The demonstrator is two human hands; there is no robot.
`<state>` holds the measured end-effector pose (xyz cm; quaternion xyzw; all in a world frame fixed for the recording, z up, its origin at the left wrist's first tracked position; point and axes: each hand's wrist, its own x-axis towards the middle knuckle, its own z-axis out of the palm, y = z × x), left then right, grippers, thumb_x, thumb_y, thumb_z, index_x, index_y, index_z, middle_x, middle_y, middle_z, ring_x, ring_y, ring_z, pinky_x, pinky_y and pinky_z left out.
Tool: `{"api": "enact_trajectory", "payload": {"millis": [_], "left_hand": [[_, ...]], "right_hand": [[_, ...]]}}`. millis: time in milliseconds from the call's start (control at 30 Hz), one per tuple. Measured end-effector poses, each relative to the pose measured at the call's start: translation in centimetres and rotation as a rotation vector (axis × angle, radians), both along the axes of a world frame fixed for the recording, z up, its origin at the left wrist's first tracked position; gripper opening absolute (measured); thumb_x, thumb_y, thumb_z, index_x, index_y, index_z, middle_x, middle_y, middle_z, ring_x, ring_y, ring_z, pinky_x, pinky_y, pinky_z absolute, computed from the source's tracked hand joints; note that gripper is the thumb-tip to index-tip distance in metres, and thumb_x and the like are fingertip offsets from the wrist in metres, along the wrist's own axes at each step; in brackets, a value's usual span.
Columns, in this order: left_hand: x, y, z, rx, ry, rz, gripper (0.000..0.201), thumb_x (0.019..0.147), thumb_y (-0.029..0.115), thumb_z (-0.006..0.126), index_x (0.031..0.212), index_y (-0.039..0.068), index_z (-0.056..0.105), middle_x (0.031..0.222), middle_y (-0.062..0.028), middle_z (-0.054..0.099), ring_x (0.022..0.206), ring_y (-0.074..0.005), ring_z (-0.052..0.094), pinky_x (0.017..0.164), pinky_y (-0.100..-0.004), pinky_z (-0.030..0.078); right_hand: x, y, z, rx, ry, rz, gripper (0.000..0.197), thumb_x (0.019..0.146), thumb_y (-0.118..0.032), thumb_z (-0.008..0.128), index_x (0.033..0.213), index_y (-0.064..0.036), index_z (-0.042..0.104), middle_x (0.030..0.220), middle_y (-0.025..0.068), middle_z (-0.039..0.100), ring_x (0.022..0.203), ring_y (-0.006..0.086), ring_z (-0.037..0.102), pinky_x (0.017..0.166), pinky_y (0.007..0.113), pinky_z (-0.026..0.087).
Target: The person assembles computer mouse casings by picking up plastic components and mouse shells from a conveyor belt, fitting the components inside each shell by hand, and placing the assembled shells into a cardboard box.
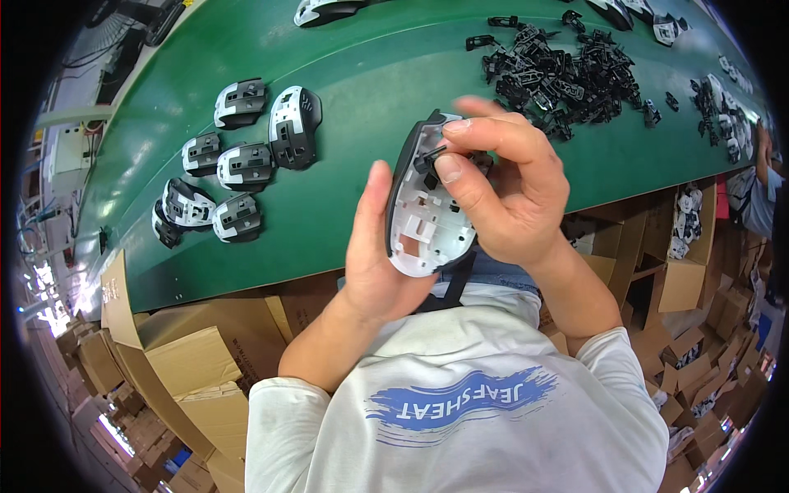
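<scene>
My left hand (371, 267) cradles a computer mouse shell (421, 230) with its hollow white inside turned up and a black rim round it. The left thumb lies along the shell's outer left side; the other fingers are hidden beneath. At the shell's far end, my right hand (522, 185) pinches a small black plastic part (426, 161) between thumb and forefinger, over the cavity. Whether that part is seated in the shell I cannot tell. More dark pieces show inside the shell, partly covered by the right fingers.
A loose pile of small black plastic parts (559, 78) covers the green table (370, 90) at far right. Several white-and-black mouse shells (245, 167) lie at left. Cardboard boxes (205, 361) stand below the table edge on both sides. Another person's arm (764, 152) shows at far right.
</scene>
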<state>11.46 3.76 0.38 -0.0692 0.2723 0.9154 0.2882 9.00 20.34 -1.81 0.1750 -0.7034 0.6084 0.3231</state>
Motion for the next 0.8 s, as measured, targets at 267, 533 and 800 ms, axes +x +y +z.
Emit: {"api": "enact_trajectory", "payload": {"millis": [267, 533, 800], "left_hand": [[0.1, -0.5, -0.8, -0.027, 0.144, 0.035, 0.072, 0.109, 0.051, 0.036, 0.167, 0.010, 0.034, 0.164, -0.0259, 0.043, 0.151, -0.0350, 0.046, 0.128, -0.0487, 0.034], [0.5, -1.1, -0.4, -0.159, 0.146, -0.042, 0.074, 0.106, 0.046, 0.036, 0.169, 0.007, 0.028, 0.167, -0.0153, 0.042, 0.152, -0.0308, 0.045, 0.127, -0.0491, 0.036], [0.6, -0.4, -0.7, -0.038, 0.081, -0.010, 0.071, 0.106, 0.039, 0.041, 0.166, 0.004, 0.030, 0.157, -0.0128, 0.052, 0.145, -0.0246, 0.051, 0.123, -0.0430, 0.037]], "right_hand": [[2.2, 0.3, 2.2, 0.385, -0.054, -0.153, 0.032, 0.070, -0.004, 0.091, 0.097, -0.0154, 0.079, 0.085, -0.0045, 0.075, 0.082, 0.0197, 0.068, 0.083, 0.036, 0.048], [1.4, 1.7, 1.0, 0.458, 0.096, -0.074, 0.036, 0.065, -0.003, 0.088, 0.097, -0.0158, 0.077, 0.085, -0.0040, 0.074, 0.084, 0.0208, 0.067, 0.085, 0.040, 0.054], [2.5, 2.4, 1.0, 0.483, 0.106, -0.044, 0.033, 0.064, -0.003, 0.085, 0.094, -0.0142, 0.077, 0.091, -0.0028, 0.076, 0.089, 0.0211, 0.068, 0.084, 0.042, 0.057]]}}
